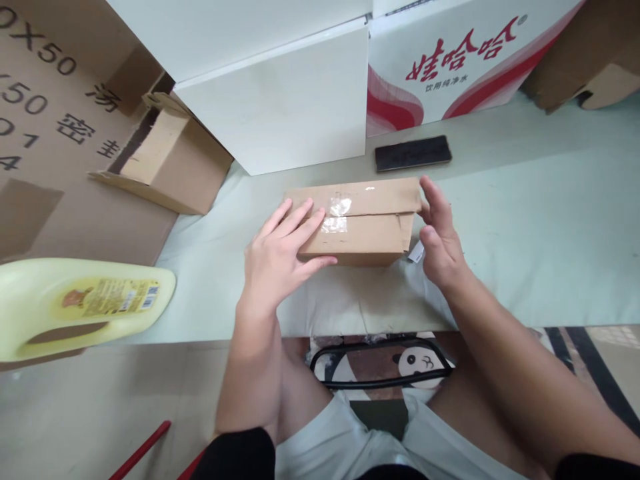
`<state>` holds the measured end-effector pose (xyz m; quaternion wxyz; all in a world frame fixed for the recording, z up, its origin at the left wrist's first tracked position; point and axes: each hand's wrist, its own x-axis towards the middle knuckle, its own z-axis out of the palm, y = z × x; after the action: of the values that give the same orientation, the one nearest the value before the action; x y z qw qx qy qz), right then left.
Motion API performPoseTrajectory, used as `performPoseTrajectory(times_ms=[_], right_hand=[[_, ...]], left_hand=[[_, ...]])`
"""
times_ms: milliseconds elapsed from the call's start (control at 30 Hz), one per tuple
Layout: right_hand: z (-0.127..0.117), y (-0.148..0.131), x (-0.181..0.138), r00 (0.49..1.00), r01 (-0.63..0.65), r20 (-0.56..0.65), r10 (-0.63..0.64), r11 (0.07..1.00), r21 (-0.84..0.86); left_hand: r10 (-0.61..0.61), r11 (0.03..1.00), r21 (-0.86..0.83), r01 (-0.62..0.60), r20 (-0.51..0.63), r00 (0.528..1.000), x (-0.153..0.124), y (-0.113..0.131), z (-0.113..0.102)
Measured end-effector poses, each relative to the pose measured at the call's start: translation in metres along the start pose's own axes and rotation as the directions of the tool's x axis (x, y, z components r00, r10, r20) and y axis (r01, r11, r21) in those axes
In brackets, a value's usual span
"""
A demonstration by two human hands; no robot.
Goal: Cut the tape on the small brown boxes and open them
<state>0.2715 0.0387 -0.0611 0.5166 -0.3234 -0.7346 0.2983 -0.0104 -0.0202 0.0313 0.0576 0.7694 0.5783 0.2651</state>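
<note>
A small brown cardboard box sits on the pale green cloth in front of me, its top flaps meeting along a seam with pieces of clear tape. My left hand grips its left end, fingers spread over the top and thumb along the front side. At the box's right end is my right hand, fingers and thumb apart, with the fingertips at the flap's corner; whether they press on it I cannot tell. A small end flap shows loose at that corner. Under my right hand lies a piece of clear plastic with a white label.
A black phone lies behind the box. White cartons, one with red print, line the back. An open cardboard box and a pale yellow jug stand left. The green cloth covers the table.
</note>
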Motion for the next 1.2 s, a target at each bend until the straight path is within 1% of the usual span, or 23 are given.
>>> performPoseTrajectory(times_ms=[100, 167, 233, 300, 333, 400, 433, 467, 500, 567, 600, 667, 733, 800, 833, 900, 1000, 1067, 1100, 1133, 1167, 1200], right_hand=[[0.000, 0.008, -0.004, 0.997, -0.078, -0.005, 0.078, 0.997, -0.018], [0.001, 0.010, -0.006, 0.989, -0.145, 0.003, 0.145, 0.989, -0.040], [0.001, 0.009, -0.007, 0.982, -0.188, 0.018, 0.189, 0.981, -0.055], [0.003, 0.005, -0.006, 0.975, -0.207, 0.064, 0.212, 0.975, -0.076], [0.004, 0.002, -0.005, 0.971, -0.209, 0.103, 0.218, 0.974, -0.087], [0.008, -0.005, -0.002, 0.958, -0.194, 0.197, 0.210, 0.976, -0.098], [0.011, -0.009, 0.000, 0.950, -0.177, 0.245, 0.196, 0.979, -0.096], [0.014, -0.013, 0.002, 0.941, -0.152, 0.291, 0.172, 0.984, -0.089], [0.017, -0.017, 0.004, 0.933, -0.122, 0.331, 0.140, 0.990, -0.074], [0.021, -0.024, 0.007, 0.921, -0.068, 0.383, 0.073, 0.997, -0.025], [0.023, -0.027, 0.009, 0.920, -0.052, 0.389, 0.048, 0.999, -0.002], [0.024, -0.031, 0.011, 0.933, -0.044, 0.357, 0.032, 0.999, 0.025], [0.023, -0.033, 0.011, 0.957, -0.053, 0.288, 0.044, 0.998, 0.023], [0.022, -0.035, 0.011, 0.974, -0.060, 0.220, 0.055, 0.998, 0.017], [0.021, -0.036, 0.011, 0.979, -0.062, 0.196, 0.059, 0.998, 0.013], [0.020, -0.040, 0.012, 0.984, -0.058, 0.168, 0.057, 0.998, 0.002], [0.016, -0.046, 0.014, 0.991, -0.038, 0.129, 0.041, 0.999, -0.025], [0.013, -0.048, 0.015, 0.994, -0.043, 0.100, 0.048, 0.997, -0.057], [0.011, -0.049, 0.015, 0.994, -0.055, 0.088, 0.061, 0.996, -0.073], [0.009, -0.049, 0.015, 0.994, -0.071, 0.077, 0.077, 0.994, -0.085], [0.008, -0.049, 0.014, 0.994, -0.084, 0.064, 0.090, 0.993, -0.088], [0.007, -0.049, 0.014, 0.994, -0.088, 0.054, 0.093, 0.992, -0.086]], left_hand=[[-0.012, 0.999, -0.034, 0.011, -0.027, 1.000, 0.000, -0.013, -0.003], [-0.031, 0.996, -0.089, 0.025, -0.067, 0.997, -0.001, -0.030, -0.007], [-0.075, 0.981, -0.187, 0.051, -0.127, 0.989, -0.003, -0.053, -0.012], [-0.164, 0.941, -0.326, 0.096, -0.187, 0.969, -0.008, -0.075, -0.014], [-0.226, 0.908, -0.401, 0.123, -0.220, 0.949, -0.011, -0.085, -0.013], [-0.327, 0.836, -0.526, 0.156, -0.249, 0.912, -0.016, -0.096, -0.009], [-0.371, 0.797, -0.578, 0.176, -0.237, 0.898, -0.018, -0.097, -0.005], [-0.410, 0.752, -0.626, 0.206, -0.201, 0.889, -0.019, -0.095, 0.000], [-0.448, 0.699, -0.671, 0.247, -0.141, 0.883, -0.019, -0.091, 0.006], [-0.513, 0.558, -0.747, 0.362, 0.033, 0.858, -0.018, -0.079, 0.019], [-0.539, 0.482, -0.772, 0.415, 0.112, 0.835, -0.016, -0.071, 0.025], [-0.597, 0.343, -0.803, 0.486, 0.213, 0.773, -0.011, -0.059, 0.034], [-0.637, 0.238, -0.811, 0.535, 0.285, 0.716, -0.007, -0.050, 0.039], [-0.644, 0.169, -0.805, 0.569, 0.346, 0.682, -0.003, -0.045, 0.041], [-0.634, 0.147, -0.803, 0.578, 0.372, 0.677, -0.001, -0.042, 0.041], [-0.596, 0.114, -0.801, 0.588, 0.418, 0.685, 0.001, -0.036, 0.042], [-0.508, 0.081, -0.779, 0.622, 0.505, 0.698, 0.001, -0.025, 0.049], [-0.445, 0.077, -0.738, 0.670, 0.576, 0.686, 0.000, -0.019, 0.056], [-0.424, 0.101, -0.707, 0.700, 0.606, 0.673, 0.000, -0.017, 0.059], [-0.417, 0.146, -0.672, 0.726, 0.624, 0.661, -0.001, -0.017, 0.061], [-0.420, 0.211, -0.636, 0.742, 0.626, 0.657, -0.001, -0.017, 0.062], [-0.428, 0.291, -0.601, 0.745, 0.615, 0.663, 0.000, -0.019, 0.063]])
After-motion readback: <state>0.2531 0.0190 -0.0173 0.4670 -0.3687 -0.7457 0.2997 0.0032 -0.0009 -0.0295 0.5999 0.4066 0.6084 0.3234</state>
